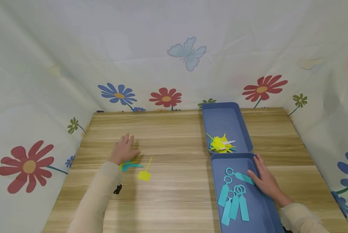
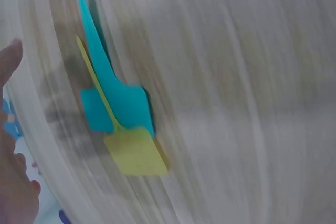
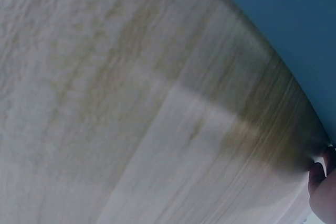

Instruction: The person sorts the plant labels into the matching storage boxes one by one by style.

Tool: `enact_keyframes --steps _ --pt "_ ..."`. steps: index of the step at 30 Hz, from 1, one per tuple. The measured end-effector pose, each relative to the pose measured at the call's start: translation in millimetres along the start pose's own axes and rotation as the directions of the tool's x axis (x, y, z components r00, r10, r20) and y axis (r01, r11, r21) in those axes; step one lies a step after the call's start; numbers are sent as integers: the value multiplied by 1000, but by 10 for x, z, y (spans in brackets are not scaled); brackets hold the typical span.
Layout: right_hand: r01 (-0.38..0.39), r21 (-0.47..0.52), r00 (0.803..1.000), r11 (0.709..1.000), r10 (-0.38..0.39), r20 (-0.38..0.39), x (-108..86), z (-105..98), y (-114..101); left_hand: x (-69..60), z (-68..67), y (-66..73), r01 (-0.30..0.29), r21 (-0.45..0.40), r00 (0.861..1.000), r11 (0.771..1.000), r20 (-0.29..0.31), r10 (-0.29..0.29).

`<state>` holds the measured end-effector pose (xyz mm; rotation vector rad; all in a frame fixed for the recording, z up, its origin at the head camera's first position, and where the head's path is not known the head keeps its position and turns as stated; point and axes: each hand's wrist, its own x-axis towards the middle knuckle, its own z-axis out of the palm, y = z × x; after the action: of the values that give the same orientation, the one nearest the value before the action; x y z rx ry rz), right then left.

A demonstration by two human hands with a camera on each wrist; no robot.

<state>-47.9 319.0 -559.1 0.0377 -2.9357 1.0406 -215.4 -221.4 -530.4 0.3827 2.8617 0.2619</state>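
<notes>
My left hand is over the left of the table with fingers spread, holding nothing. Just below it lie a turquoise plant label and a yellow plant label, the yellow one overlapping the turquoise one. Beside them is another yellow label. My right hand grips the right rim of the near blue tray, thumb inside and fingers outside. Several turquoise hook-topped tags lie in this tray. In the right wrist view only the fingertips show, by the tray's outer wall.
Behind the near tray, end to end with it, stands a second blue tray. A heap of yellow, turquoise and white labels lies at its near end. The wood-grain table is bordered by a flower-printed curtain.
</notes>
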Motion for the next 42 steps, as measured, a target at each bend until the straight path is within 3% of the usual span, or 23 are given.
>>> enact_keyframes --steps 7,22,30,42 --pt "-13 -10 1000 1000 14 6 6 1 13 -185 -11 -201 9 15 995 1000 98 -10" --pt "-8 -13 1000 1000 8 3 5 15 18 -522 51 -538 13 15 988 1000 153 -15" --pt "28 -5 999 1000 -28 -24 2 27 62 -538 93 -627 30 38 992 999 123 -35" --pt "37 -5 999 999 -37 -27 -1 34 78 -481 118 -546 58 -27 996 998 65 -57"
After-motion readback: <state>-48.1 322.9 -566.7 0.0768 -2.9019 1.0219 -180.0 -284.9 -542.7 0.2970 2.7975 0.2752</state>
